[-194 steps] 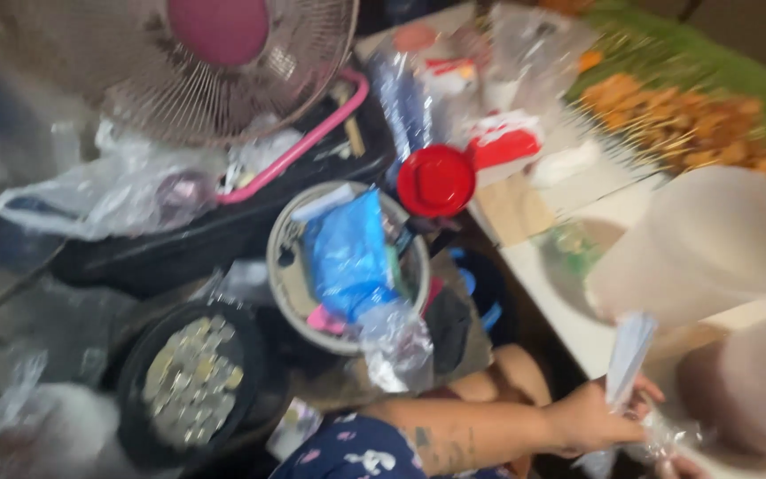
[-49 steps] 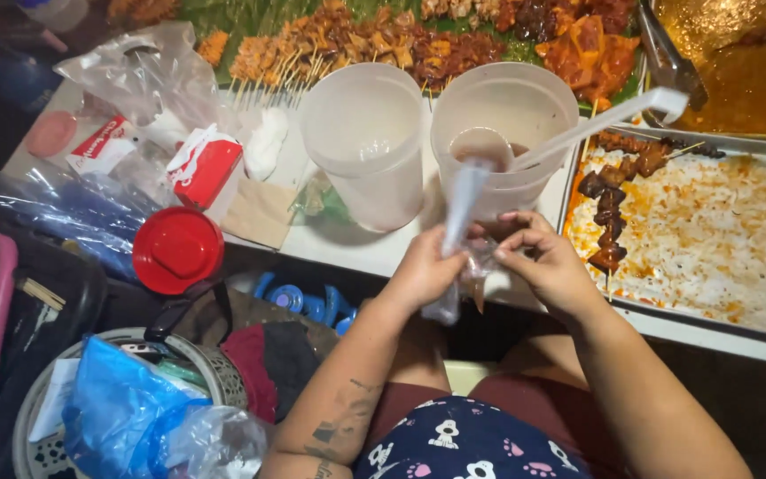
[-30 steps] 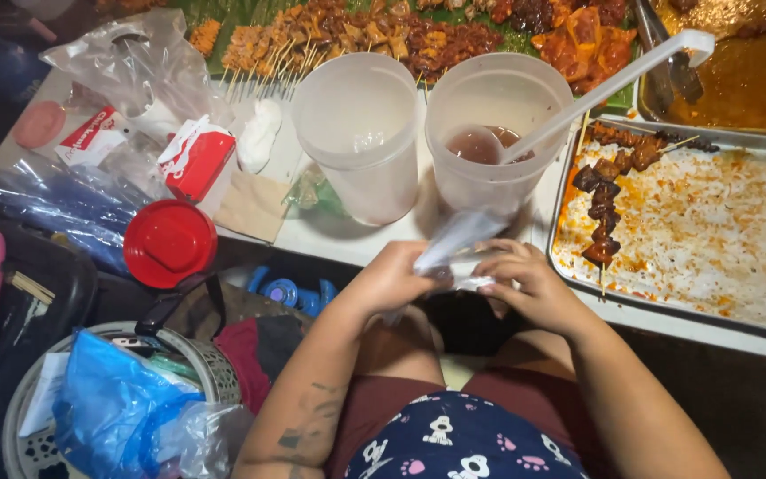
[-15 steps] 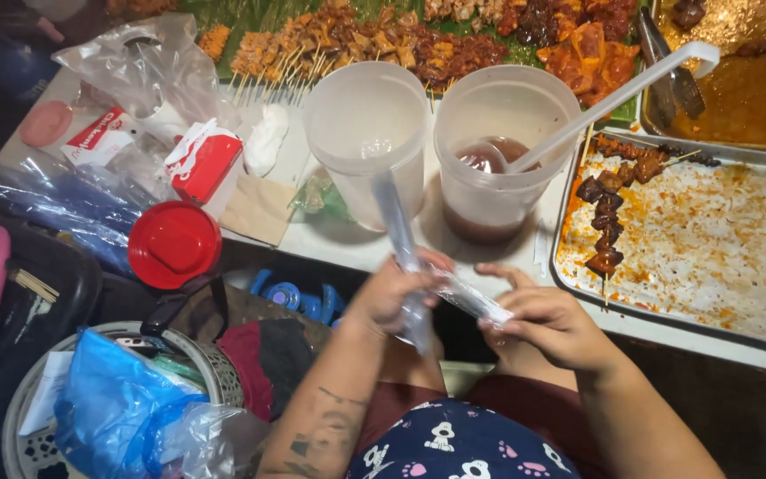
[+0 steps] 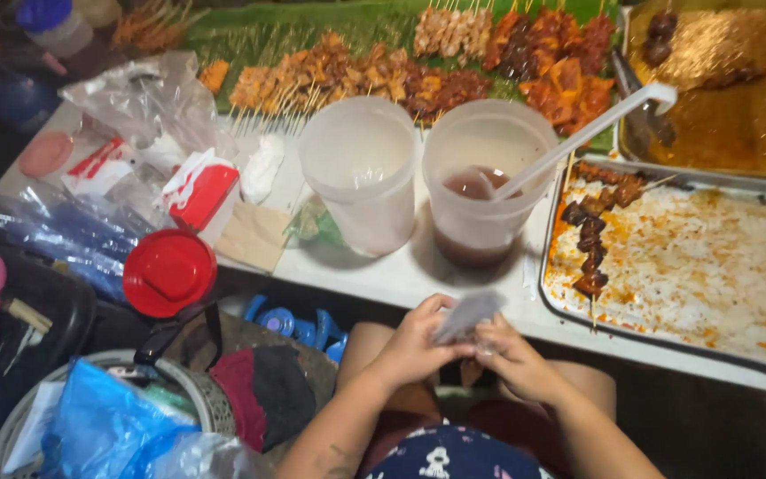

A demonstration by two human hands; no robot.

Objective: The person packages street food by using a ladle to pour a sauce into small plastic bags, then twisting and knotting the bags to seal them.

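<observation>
Head view — both hands' fingers pinch a blurred clear plastic bag [image 5: 465, 317] — its contents unreadable

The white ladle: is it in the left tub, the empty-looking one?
No, the white ladle rests in the right tub, its bowl in brown liquid.

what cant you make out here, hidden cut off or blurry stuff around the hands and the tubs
- Small clear plastic bag, head view: motion blur; open or shut unclear.
- Left hand and right hand: fingers overlap, so the exact grip is hidden.
- Ladle bowl: sunk in brown liquid inside the right tub.
- Left tub: contents too hazy to tell.
- Metal tray: cut off by the right edge.
</observation>
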